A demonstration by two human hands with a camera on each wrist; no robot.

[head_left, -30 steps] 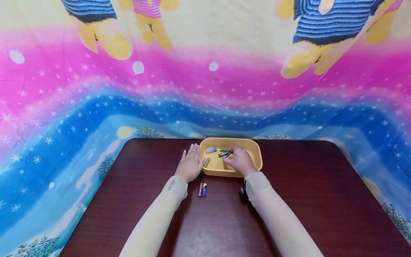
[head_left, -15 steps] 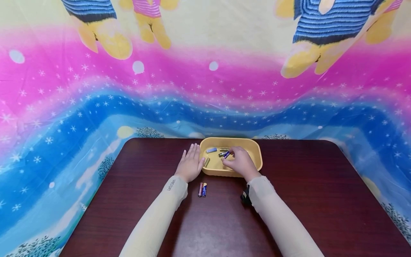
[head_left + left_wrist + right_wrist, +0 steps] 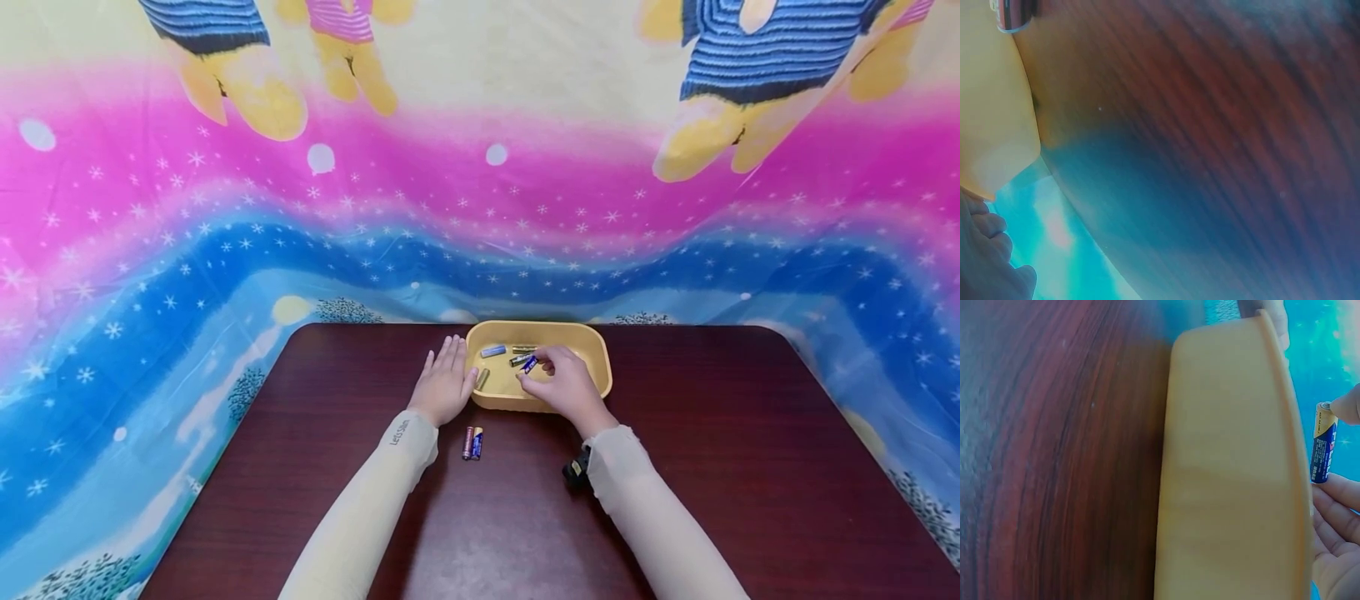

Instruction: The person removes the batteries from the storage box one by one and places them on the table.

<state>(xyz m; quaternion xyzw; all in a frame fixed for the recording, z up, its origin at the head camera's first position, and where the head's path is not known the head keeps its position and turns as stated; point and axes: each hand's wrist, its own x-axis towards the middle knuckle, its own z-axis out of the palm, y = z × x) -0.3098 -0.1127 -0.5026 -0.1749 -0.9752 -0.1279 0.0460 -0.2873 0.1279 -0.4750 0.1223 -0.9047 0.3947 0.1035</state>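
My right hand is over the yellow bin, pinching a blue-and-gold battery by its two ends between thumb and fingers. Its thumb presses one end in the right wrist view. Against the bin's left side lies my left hand, fingers straight and thumb at the rim. Inside the bin are a light-blue battery, a gold one near the back wall, a dark one beside the held battery, and a small gold battery at the left.
Two batteries, one red and one blue-and-gold, lie side by side on the dark wooden table in front of the bin. Behind the table hangs a colourful printed cloth. A black device is strapped under the right wrist.
My right hand has drawn slightly back toward me, and the pinched battery has tilted more upright and shows more clearly. The left hand stays against the bin.
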